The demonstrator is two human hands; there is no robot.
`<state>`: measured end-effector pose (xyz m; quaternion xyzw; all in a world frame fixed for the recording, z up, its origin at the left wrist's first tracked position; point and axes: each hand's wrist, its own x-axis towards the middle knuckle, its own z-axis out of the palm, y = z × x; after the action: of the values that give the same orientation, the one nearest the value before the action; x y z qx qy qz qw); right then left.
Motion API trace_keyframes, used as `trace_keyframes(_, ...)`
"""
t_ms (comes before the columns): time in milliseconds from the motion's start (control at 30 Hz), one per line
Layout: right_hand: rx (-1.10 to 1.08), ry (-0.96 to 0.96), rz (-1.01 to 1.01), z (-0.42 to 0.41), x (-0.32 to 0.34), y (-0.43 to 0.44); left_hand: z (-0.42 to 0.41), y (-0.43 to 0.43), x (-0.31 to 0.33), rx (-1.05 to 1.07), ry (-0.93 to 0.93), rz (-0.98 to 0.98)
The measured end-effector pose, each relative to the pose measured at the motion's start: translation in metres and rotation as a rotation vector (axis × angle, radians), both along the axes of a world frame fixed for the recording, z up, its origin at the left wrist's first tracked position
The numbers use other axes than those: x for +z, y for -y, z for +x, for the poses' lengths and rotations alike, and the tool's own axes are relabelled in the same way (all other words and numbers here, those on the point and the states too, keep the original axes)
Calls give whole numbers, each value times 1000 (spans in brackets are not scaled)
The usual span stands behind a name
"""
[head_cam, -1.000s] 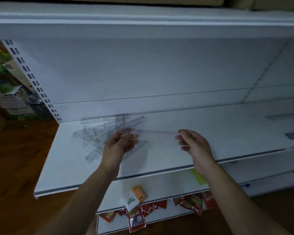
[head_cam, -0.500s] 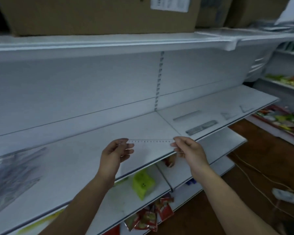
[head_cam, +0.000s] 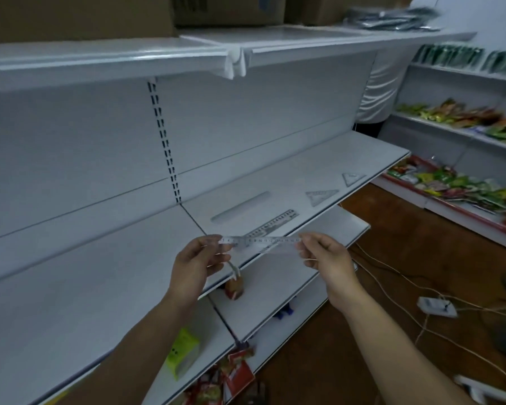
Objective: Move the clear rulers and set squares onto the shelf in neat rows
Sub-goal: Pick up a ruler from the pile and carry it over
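Clear ruler (head_cam: 260, 244) hangs level just above the shelf (head_cam: 362, 159) front edge, pinched at each end by the left hand (head_cam: 196, 264) and right hand (head_cam: 324, 258), probably to lay it parallel beside 2 rulers (head_cam: 275, 223) lying there; 2 set squares (head_cam: 322, 196) sit further right.

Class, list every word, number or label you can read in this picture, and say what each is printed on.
"9 10 11 12": scale numbers on the clear ruler, pinched between left hand and right hand; other numbers blurred.
The second ruler, lying on the shelf: markings too small.
Cardboard box, yellow-green box, red packets: print too blurred.
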<state>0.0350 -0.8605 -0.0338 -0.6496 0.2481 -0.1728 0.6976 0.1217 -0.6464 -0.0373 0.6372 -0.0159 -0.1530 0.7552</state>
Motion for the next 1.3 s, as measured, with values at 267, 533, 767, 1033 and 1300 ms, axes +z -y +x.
trace_keyframes(267, 33, -44, 6, 85, -1, 76, 77, 75, -14, 60, -51, -22)
trace_keyframes(533, 146, -30, 16, 169, -4, 119, 134, 100, -17, 127, 11, 23)
trace_keyframes(767, 326, -46, -13, 222, -11, 129, 149, 90, -23, 206, 138, 89)
trace_keyframes(1033, 608, -58, -71, 269, -16, 142, 140, 72, -34, 213, 186, 425)
trace_keyframes(1300, 981, -4, -791, 297, -29, 168, 145, 60, -48, 265, 484, 913)
